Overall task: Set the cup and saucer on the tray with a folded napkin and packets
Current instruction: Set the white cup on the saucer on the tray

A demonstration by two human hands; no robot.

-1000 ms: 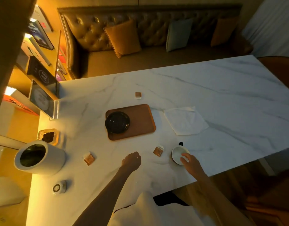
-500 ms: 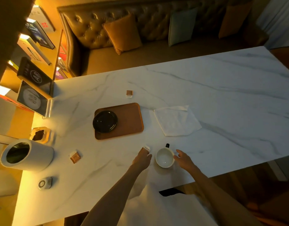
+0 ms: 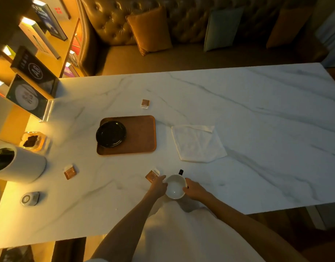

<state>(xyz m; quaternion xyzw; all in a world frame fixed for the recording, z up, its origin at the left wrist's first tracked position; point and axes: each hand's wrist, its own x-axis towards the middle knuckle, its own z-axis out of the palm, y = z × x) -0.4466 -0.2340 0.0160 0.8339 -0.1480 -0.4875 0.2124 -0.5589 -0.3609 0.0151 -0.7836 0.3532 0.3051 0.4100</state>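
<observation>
A white cup with a dark handle stands on the marble table near its front edge. My left hand presses against the cup's left side and my right hand against its right side, so both hands clasp it. A brown tray lies further back, with a black saucer on its left half. A white napkin lies flat to the right of the tray. Three brown packets lie loose: one just left of the cup, one at the left, one behind the tray.
A white cylindrical container and a small glass jar stand at the table's left edge, with a small round device in front of them. A shelf of books rises at the left; a sofa with cushions runs behind the table.
My left hand moved right, past the nearby packet, to the cup's left side. My right hand closed in on the cup's right side. The view shifted.
</observation>
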